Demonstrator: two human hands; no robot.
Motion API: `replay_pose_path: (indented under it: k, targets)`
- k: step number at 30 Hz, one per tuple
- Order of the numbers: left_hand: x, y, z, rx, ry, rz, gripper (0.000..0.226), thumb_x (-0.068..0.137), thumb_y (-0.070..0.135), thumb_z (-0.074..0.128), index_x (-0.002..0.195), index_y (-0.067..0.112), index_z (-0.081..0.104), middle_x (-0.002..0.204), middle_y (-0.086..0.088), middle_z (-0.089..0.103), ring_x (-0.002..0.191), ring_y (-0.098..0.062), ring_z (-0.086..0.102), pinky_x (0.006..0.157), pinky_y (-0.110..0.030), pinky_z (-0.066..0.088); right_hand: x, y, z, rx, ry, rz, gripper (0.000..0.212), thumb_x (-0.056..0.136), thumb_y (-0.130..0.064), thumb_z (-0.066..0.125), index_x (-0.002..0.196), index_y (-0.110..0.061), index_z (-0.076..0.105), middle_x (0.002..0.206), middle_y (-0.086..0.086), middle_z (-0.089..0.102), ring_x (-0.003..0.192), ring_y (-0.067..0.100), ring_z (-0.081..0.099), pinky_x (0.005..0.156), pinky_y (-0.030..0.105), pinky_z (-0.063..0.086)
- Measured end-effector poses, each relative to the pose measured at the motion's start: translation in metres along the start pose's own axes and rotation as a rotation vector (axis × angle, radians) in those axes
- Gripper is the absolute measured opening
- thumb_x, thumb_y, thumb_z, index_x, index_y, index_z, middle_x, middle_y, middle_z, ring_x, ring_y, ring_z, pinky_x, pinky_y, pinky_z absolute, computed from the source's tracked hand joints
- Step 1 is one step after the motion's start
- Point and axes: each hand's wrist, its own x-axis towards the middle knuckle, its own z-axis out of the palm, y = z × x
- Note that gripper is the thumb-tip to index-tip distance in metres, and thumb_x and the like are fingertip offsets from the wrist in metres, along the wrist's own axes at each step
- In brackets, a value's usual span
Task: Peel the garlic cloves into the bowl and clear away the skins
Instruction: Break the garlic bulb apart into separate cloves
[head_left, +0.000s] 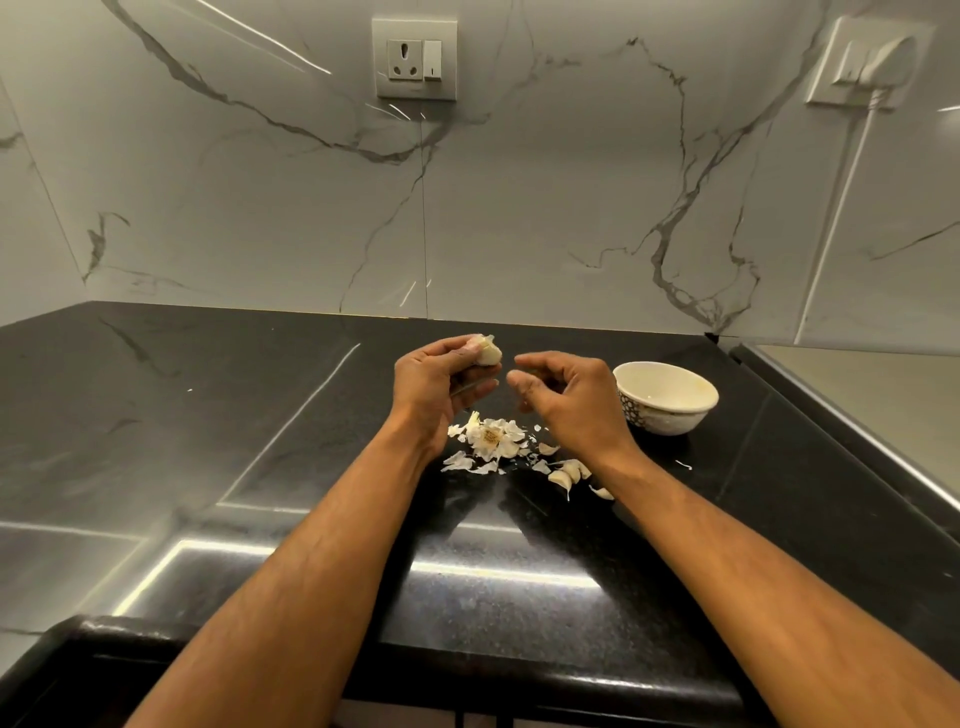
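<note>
- Left hand (441, 382): fingers curled round a pale, partly skinned chunk of garlic (487, 353), held at the fingertips above the glossy black stone countertop (260, 415). Garlic sticks out past the fingertips, on the far right side of the hand.
- Right hand (566, 400): raised just right of the left one, small gap between them. Fingers curled, thumb and forefinger tips close together; can't tell whether anything is pinched there, too small and blurred.
- Garlic chunk sits just left of the right hand's fingertips, not touching them.
- Heap of white papery garlic skins with a root base in the middle (491, 441): lies on the counter right under both hands, between the wrists.
- Few loose unpeeled pale cloves (569, 474): on the counter beside the skins, partly tucked under the right wrist.
- Small white round bowl with dark patterned outer wall (666, 397): stands upright just right of the right hand, near but apart. Inside looks pale; contents can't be made out.
- Edges: counter ends close beyond the bowl at a raised right edge (852, 447); white veined marble backsplash (519, 208) just behind the hands; rounded front edge near the elbows.
- Open room: wide bare counter stretch left of the left forearm.
</note>
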Motion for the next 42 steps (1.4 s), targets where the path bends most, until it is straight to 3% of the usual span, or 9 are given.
replay_pose_path:
  k: [3,12,21,25,29,31,35,42]
  targets:
    - [-0.004,-0.003,0.005,0.021,-0.084,-0.017,0.013,0.090,0.000,0.058,0.097,0.004,0.069,0.089,-0.012,0.073,0.079,-0.022,0.071,0.068,-0.029,0.061,0.000,-0.001,-0.001,0.073,-0.007,-0.002,0.033,0.086,-0.023,0.074,0.116,-0.010,0.070,0.094,0.004,0.075,0.077,0.015,0.073,0.075,0.038,0.061]
    - [-0.007,-0.004,0.008,0.063,-0.179,-0.049,0.011,0.084,0.000,0.066,0.093,0.003,0.070,0.089,-0.013,0.073,0.081,-0.022,0.072,0.069,-0.028,0.061,0.003,0.004,-0.009,0.134,-0.013,-0.005,0.011,0.085,-0.019,0.075,0.095,-0.015,0.072,0.081,0.004,0.074,0.070,0.017,0.071,0.070,0.046,0.061]
    - [-0.008,-0.003,0.005,0.054,-0.201,-0.066,0.023,0.065,0.010,0.073,0.087,0.003,0.071,0.090,-0.015,0.073,0.085,-0.026,0.070,0.078,-0.035,0.059,0.001,0.003,-0.010,0.184,-0.081,-0.041,0.018,0.088,-0.013,0.071,0.106,-0.013,0.071,0.088,0.006,0.073,0.076,0.019,0.071,0.072,0.043,0.061]
    - [-0.008,-0.002,0.004,0.049,-0.206,-0.093,0.023,0.065,0.009,0.071,0.086,0.000,0.070,0.090,-0.017,0.072,0.084,-0.026,0.070,0.073,-0.033,0.061,0.000,0.001,-0.017,0.237,-0.113,-0.035,0.013,0.087,-0.013,0.072,0.097,-0.021,0.071,0.084,0.008,0.073,0.076,0.027,0.070,0.071,0.043,0.061]
    - [-0.010,-0.002,0.006,0.070,-0.189,-0.105,0.014,0.072,0.004,0.070,0.085,0.000,0.071,0.086,-0.016,0.072,0.078,-0.024,0.070,0.068,-0.029,0.060,0.000,0.002,-0.021,0.284,-0.139,-0.007,0.013,0.085,-0.012,0.074,0.096,-0.018,0.072,0.084,0.011,0.072,0.078,0.033,0.070,0.073,0.046,0.061]
    - [-0.011,-0.001,0.007,0.100,-0.156,-0.096,0.005,0.082,-0.001,0.064,0.083,0.000,0.070,0.082,-0.014,0.072,0.075,-0.023,0.070,0.065,-0.028,0.060,-0.001,0.002,-0.019,0.272,-0.154,0.006,0.015,0.085,-0.014,0.075,0.100,-0.013,0.073,0.084,0.009,0.072,0.077,0.030,0.070,0.071,0.044,0.061]
    - [-0.013,-0.001,0.009,0.139,-0.111,-0.074,0.012,0.089,-0.001,0.060,0.081,0.001,0.068,0.077,-0.012,0.071,0.073,-0.023,0.070,0.063,-0.029,0.060,-0.002,0.000,-0.017,0.281,-0.173,0.024,0.019,0.085,-0.016,0.074,0.102,-0.009,0.072,0.084,0.010,0.072,0.071,0.022,0.072,0.066,0.035,0.060]
    - [-0.015,-0.006,0.014,0.184,-0.124,-0.002,0.006,0.089,0.007,0.064,0.089,0.004,0.069,0.084,-0.012,0.071,0.076,-0.023,0.071,0.062,-0.032,0.061,0.000,0.000,-0.018,0.529,-0.110,0.211,0.024,0.077,-0.011,0.078,0.100,-0.009,0.071,0.087,0.015,0.073,0.074,0.027,0.073,0.068,0.041,0.060]
